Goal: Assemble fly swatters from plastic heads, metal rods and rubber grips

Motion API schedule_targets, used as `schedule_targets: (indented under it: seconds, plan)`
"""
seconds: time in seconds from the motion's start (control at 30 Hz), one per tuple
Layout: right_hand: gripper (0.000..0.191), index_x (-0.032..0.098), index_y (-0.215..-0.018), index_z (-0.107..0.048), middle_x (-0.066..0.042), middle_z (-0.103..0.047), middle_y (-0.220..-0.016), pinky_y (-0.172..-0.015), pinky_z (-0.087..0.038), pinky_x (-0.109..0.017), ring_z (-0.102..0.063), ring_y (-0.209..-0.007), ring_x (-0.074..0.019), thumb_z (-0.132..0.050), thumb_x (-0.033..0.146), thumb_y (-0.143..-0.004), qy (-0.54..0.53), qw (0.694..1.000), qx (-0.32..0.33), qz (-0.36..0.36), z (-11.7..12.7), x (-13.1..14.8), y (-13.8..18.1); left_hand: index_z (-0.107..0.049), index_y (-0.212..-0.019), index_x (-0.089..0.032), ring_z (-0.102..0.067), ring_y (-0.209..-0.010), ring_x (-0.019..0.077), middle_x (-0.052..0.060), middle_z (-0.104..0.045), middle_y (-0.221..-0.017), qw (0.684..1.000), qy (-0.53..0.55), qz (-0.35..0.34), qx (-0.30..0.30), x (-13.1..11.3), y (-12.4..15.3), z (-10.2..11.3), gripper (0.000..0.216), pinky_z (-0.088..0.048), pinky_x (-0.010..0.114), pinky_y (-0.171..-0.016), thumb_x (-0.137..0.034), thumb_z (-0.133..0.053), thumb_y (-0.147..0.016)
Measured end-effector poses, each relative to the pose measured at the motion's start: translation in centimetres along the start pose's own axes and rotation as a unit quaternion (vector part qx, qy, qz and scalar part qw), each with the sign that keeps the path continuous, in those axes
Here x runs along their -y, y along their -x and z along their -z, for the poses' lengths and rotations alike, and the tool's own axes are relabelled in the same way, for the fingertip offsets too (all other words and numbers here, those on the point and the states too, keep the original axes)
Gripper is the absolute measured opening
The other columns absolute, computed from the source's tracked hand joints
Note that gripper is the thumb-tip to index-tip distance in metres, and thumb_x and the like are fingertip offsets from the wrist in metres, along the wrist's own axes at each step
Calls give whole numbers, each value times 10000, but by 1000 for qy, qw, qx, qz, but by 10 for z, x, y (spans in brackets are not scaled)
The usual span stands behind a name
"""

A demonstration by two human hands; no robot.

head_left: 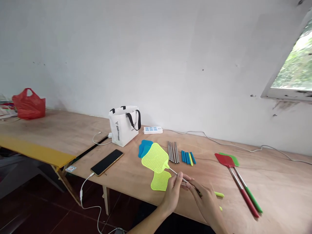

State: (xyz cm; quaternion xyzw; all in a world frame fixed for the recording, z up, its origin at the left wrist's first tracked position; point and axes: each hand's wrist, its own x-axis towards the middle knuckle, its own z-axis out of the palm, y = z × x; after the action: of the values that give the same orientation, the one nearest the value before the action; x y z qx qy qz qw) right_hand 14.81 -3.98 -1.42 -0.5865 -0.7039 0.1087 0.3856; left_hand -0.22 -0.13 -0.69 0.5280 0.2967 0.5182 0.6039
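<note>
A yellow-green fly swatter (155, 158) with a perforated head tilts up over the front of the table. My left hand (172, 192) is closed on its thin metal rod, thumb on top. Farther down the same rod, my right hand (205, 197) grips with its fingertips, and the rod's end shows beneath that hand. A second yellow swatter head (161, 181) lies flat beside my left hand. Blue swatter heads (145, 148) are partly covered behind the raised head. Just right of my right hand lies a yellow handle grip (219, 194); another yellow piece (220, 208) is mostly hidden.
Metal tubes (173, 152) and several blue grips (186, 157) with a yellow one lie behind my hands. Red (225, 159) and green (253, 199) swatters rest at right. A phone (107, 162), white bag (123, 128) and power strip (152, 130) occupy the left and back.
</note>
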Motion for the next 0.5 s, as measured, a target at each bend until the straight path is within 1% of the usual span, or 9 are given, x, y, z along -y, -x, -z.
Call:
schedule_targets:
  seconds: [0.1, 0.13, 0.17, 0.23, 0.3, 0.33, 0.37, 0.43, 0.5]
  plan:
    - [546, 275, -1133, -722, -40, -761, -788, -578, -501, -254, -721, -669, -223, -363, 666, -1003, -1, 1000, 25, -1, 3, 2, -1, -758, -878, -129, -723, -932, 282, 140, -773, -971, 1000, -4, 5, 27, -8, -3, 5, 646, -569, 364, -821, -703, -470, -947]
    - [520, 280, -1115, -717, -31, -752, -778, -578, -493, -249, -713, -672, -216, -376, 657, -1004, 5, 999, 31, 1, 5, 3, -1, -761, -869, -127, -722, -933, 280, 141, -774, -966, 999, -10, 1, 33, -11, -4, 6, 644, -564, 357, -825, -698, -473, -947]
    - [494, 284, -1067, -717, -23, -740, -768, -579, -484, -247, -701, -669, -207, -388, 647, -1005, 13, 999, 35, 4, 7, 3, -1, -763, -860, -126, -722, -927, 277, 141, -774, -961, 999, -15, -2, 35, -14, -6, 7, 645, -561, 352, -822, -695, -473, -948]
    - [477, 274, -896, -700, -10, -705, -737, -583, -465, -245, -665, -651, -187, -410, 638, -1004, 37, 999, 33, 15, 13, 4, 0, -761, -841, -124, -724, -903, 270, 147, -773, -958, 999, -21, -8, 32, -20, -9, 9, 654, -558, 344, -801, -697, -465, -950]
    - [514, 253, -736, -633, 2, -645, -667, -569, -438, -247, -608, -596, -165, -411, 628, -1009, 57, 998, 24, 24, 19, 5, 0, -749, -811, -126, -727, -880, 271, 154, -773, -942, 1000, -15, -10, 19, -22, -13, 13, 660, -563, 345, -771, -707, -465, -944]
    - [524, 248, -705, -608, 7, -623, -647, -564, -429, -249, -585, -577, -157, -406, 618, -1015, 60, 998, 23, 26, 22, 5, 0, -740, -793, -129, -729, -877, 276, 156, -773, -925, 1000, -10, -10, 10, -22, -14, 15, 653, -566, 349, -764, -709, -477, -937]
    - [518, 246, -706, -603, 9, -617, -648, -561, -426, -251, -571, -566, -152, -402, 605, -1022, 57, 998, 24, 27, 23, 6, 0, -730, -775, -131, -732, -874, 282, 158, -773, -897, 1000, -3, -9, 1, -22, -16, 17, 644, -569, 355, -760, -711, -495, -928]
    - [466, 257, -798, -645, 6, -651, -717, -569, -440, -254, -579, -585, -151, -400, 575, -1034, 43, 998, 35, 27, 22, 9, 1, -707, -774, -134, -741, -854, 297, 157, -768, -823, 1000, 19, -6, -16, -20, -17, 19, 625, -577, 372, -748, -715, -524, -911]
    - [398, 276, -931, -677, -11, -697, -849, -629, -483, -260, -640, -694, -167, -410, 550, -1040, 23, 998, 53, 41, 17, 13, 1, -686, -820, -133, -752, -839, 309, 153, -764, -776, 998, 55, 4, -22, -18, -16, 18, 603, -584, 394, -753, -716, -551, -897]
